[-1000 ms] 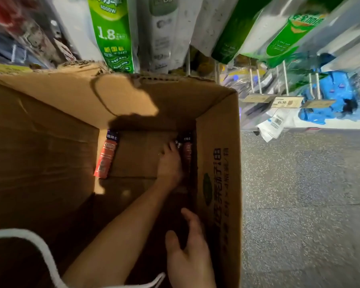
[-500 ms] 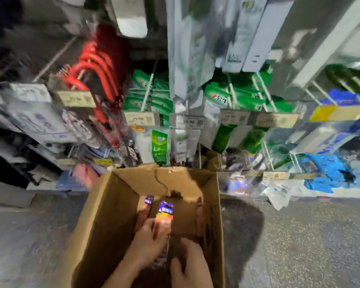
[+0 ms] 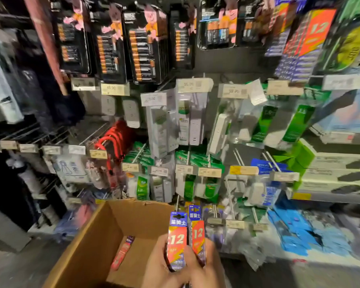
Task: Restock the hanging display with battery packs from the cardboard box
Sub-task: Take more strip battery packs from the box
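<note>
Battery packs (image 3: 178, 243) red-orange, blue-topped, marked 12; left hand (image 3: 156, 267) and right hand (image 3: 204, 270) both clasp them.

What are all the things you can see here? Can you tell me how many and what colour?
held battery packs: two, red-orange with blue tops, low centre above the box
loose battery pack: one, red, lying inside the box
cardboard box: one, brown, open, bottom centre
hanging battery cards: several, black and orange, top row
power strips: several, white, middle hooks
cables: a bunch, red, left of centre
price tags: many, pale, on hook ends
blue packets: many, low right
left hand: grips the held packs
right hand: grips them too
</note>
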`<state>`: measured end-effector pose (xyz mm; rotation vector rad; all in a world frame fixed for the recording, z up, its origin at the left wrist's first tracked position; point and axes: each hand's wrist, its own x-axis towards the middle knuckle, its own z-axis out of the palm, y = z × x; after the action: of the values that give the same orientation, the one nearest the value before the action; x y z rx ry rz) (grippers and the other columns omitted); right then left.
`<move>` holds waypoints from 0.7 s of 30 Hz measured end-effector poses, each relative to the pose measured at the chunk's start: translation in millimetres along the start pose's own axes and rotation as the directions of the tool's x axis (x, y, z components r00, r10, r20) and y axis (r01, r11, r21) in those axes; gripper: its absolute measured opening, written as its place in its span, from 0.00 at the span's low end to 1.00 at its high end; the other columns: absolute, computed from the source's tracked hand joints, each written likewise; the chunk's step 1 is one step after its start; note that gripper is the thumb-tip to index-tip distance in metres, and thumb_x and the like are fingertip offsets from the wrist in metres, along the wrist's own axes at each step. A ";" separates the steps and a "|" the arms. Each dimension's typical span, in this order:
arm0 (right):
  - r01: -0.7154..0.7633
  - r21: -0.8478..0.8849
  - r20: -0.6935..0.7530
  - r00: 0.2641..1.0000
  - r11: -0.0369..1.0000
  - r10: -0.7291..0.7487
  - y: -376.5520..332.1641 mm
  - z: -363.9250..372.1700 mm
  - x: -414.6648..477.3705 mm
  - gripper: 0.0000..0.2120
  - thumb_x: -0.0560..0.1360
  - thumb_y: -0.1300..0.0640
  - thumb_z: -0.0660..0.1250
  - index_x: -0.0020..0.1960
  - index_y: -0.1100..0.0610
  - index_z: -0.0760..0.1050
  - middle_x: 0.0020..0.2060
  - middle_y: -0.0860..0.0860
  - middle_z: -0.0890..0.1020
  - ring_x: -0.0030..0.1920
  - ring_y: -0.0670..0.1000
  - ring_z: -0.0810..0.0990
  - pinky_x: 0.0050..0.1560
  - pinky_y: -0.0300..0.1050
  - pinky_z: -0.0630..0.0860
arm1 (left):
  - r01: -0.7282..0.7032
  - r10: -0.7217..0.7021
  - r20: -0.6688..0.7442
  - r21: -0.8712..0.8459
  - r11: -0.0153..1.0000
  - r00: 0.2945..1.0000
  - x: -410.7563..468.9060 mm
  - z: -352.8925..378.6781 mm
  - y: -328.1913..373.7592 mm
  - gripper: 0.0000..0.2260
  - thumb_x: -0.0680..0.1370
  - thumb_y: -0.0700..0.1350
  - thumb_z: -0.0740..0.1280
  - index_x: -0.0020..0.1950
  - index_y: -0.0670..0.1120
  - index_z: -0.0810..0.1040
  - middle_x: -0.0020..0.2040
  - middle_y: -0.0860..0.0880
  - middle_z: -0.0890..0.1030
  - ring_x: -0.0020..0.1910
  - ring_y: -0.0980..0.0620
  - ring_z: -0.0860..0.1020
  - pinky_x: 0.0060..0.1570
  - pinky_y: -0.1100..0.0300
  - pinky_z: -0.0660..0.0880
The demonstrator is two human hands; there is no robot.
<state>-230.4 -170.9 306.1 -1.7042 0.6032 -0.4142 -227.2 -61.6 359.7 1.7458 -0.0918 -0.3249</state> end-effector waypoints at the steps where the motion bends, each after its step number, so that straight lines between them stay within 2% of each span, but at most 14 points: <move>1: -0.004 0.095 0.031 1.000 0.995 0.001 1.5 -18.3 5.1 0.12 0.74 0.65 0.73 0.50 0.50 0.76 0.36 0.46 0.81 0.35 0.47 0.80 0.45 0.28 0.72 | 0.028 -0.028 0.028 -0.019 0.999 0.999 1.1 15.4 3.3 0.28 0.76 0.48 0.72 0.70 0.43 0.63 0.61 0.52 0.75 0.55 0.64 0.75 0.54 0.74 0.70; 2: -0.042 0.103 0.062 0.997 0.994 0.035 0.6 -36.4 12.3 0.11 0.74 0.63 0.75 0.51 0.51 0.78 0.35 0.45 0.81 0.38 0.42 0.81 0.44 0.28 0.73 | 0.072 -0.076 0.121 0.040 0.997 0.990 2.6 30.0 12.6 0.29 0.76 0.46 0.74 0.71 0.42 0.63 0.61 0.50 0.76 0.54 0.63 0.76 0.53 0.74 0.72; 4: 0.001 0.136 0.001 1.000 0.991 -0.001 3.0 -71.6 29.8 0.15 0.71 0.63 0.78 0.55 0.55 0.79 0.36 0.40 0.82 0.39 0.33 0.79 0.43 0.26 0.72 | 0.014 -0.024 0.125 0.078 0.997 0.992 1.7 59.9 23.0 0.24 0.72 0.30 0.75 0.65 0.37 0.73 0.52 0.43 0.85 0.43 0.60 0.83 0.43 0.73 0.75; 5: 0.009 0.145 -0.040 0.999 0.989 -0.003 7.2 -86.7 38.5 0.18 0.71 0.65 0.77 0.57 0.55 0.78 0.39 0.38 0.83 0.41 0.33 0.79 0.43 0.24 0.72 | 0.000 -0.004 0.055 0.063 0.998 0.998 5.6 74.9 32.9 0.21 0.70 0.23 0.73 0.59 0.37 0.77 0.45 0.41 0.87 0.38 0.59 0.84 0.37 0.72 0.75; 6: 0.042 0.111 -0.081 0.996 0.993 -0.033 0.1 -100.2 42.5 0.21 0.72 0.68 0.76 0.61 0.55 0.76 0.45 0.39 0.84 0.44 0.38 0.81 0.43 0.23 0.72 | 0.014 -0.014 -0.007 0.024 1.000 1.000 10.4 88.2 41.4 0.21 0.68 0.21 0.72 0.56 0.39 0.78 0.42 0.42 0.87 0.35 0.58 0.84 0.35 0.71 0.75; 7: 0.083 0.104 -0.106 0.992 0.991 -0.072 -3.9 -113.0 47.1 0.23 0.73 0.70 0.75 0.64 0.57 0.75 0.52 0.45 0.84 0.50 0.46 0.82 0.44 0.23 0.72 | 0.003 -0.003 -0.009 -0.019 1.000 1.000 12.4 99.6 50.3 0.21 0.68 0.23 0.74 0.55 0.42 0.79 0.42 0.45 0.87 0.35 0.58 0.84 0.35 0.71 0.75; 8: 0.126 0.077 -0.138 0.984 0.989 -0.115 -12.6 -122.6 50.5 0.21 0.74 0.67 0.74 0.64 0.57 0.75 0.53 0.54 0.84 0.51 0.54 0.83 0.44 0.23 0.72 | -0.012 0.011 -0.027 -0.034 0.999 1.000 16.2 108.0 60.6 0.22 0.68 0.26 0.76 0.56 0.44 0.79 0.42 0.48 0.87 0.38 0.57 0.84 0.36 0.71 0.75; 9: 0.168 0.066 -0.163 0.974 0.984 -0.156 -19.5 -131.7 55.2 0.18 0.74 0.63 0.75 0.61 0.53 0.76 0.48 0.55 0.85 0.48 0.53 0.84 0.43 0.24 0.72 | -0.044 0.042 -0.040 -0.048 0.998 0.998 20.0 113.6 67.6 0.22 0.69 0.27 0.76 0.56 0.47 0.78 0.43 0.52 0.87 0.40 0.56 0.84 0.37 0.70 0.76; 10: 0.178 0.060 -0.185 0.969 0.982 -0.164 -27.7 -140.7 61.1 0.18 0.73 0.61 0.76 0.57 0.48 0.76 0.43 0.51 0.85 0.43 0.46 0.83 0.41 0.24 0.72 | -0.056 0.054 -0.040 -0.057 0.997 0.998 23.8 119.8 76.4 0.22 0.70 0.28 0.76 0.57 0.49 0.77 0.44 0.55 0.87 0.42 0.56 0.84 0.38 0.70 0.76; 12: 0.218 -0.065 -0.204 0.952 0.974 -0.227 -36.2 -162.5 78.1 0.22 0.68 0.59 0.80 0.56 0.44 0.76 0.37 0.47 0.83 0.38 0.45 0.81 0.38 0.24 0.71 | -0.096 0.093 -0.039 -0.076 0.992 0.995 29.3 127.3 95.3 0.23 0.70 0.33 0.77 0.58 0.51 0.76 0.46 0.58 0.86 0.43 0.58 0.84 0.37 0.71 0.75; 14: 0.243 -0.154 -0.187 0.944 0.958 -0.270 -54.2 -175.4 93.1 0.24 0.68 0.52 0.80 0.60 0.45 0.75 0.40 0.46 0.82 0.39 0.46 0.81 0.38 0.27 0.70 | -0.122 0.120 -0.025 -0.110 0.986 0.993 35.1 132.1 115.1 0.25 0.63 0.39 0.76 0.59 0.50 0.77 0.47 0.56 0.86 0.43 0.58 0.84 0.38 0.70 0.76; 16: 0.233 -0.140 -0.114 0.962 0.962 -0.249 -78.8 -180.5 106.8 0.25 0.71 0.47 0.77 0.64 0.43 0.71 0.45 0.44 0.81 0.44 0.47 0.79 0.39 0.32 0.68 | -0.154 0.150 -0.037 -0.140 0.978 0.988 46.2 132.1 132.4 0.26 0.62 0.41 0.75 0.59 0.51 0.77 0.46 0.53 0.86 0.43 0.56 0.83 0.41 0.66 0.77; 19: 0.283 -0.110 -0.090 0.952 0.953 -0.293 -113.9 -183.8 130.5 0.24 0.73 0.44 0.74 0.64 0.40 0.66 0.49 0.42 0.79 0.44 0.40 0.76 0.40 0.31 0.68 | -0.217 0.210 -0.072 -0.116 0.969 0.975 72.0 128.1 159.9 0.22 0.70 0.35 0.78 0.56 0.54 0.77 0.44 0.55 0.85 0.43 0.54 0.83 0.47 0.58 0.77; 21: 0.325 -0.098 -0.090 0.939 0.941 -0.333 -134.2 -177.9 147.8 0.25 0.74 0.43 0.73 0.66 0.41 0.66 0.50 0.43 0.80 0.48 0.42 0.78 0.46 0.34 0.72 | -0.273 0.265 -0.087 -0.101 0.957 0.960 92.8 122.7 180.2 0.19 0.73 0.34 0.76 0.56 0.54 0.77 0.45 0.53 0.85 0.43 0.54 0.83 0.47 0.57 0.77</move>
<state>-191.7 -380.1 468.1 -1.8769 0.4129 -0.7302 -149.9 -236.9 499.2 1.6074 -0.2516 -0.0650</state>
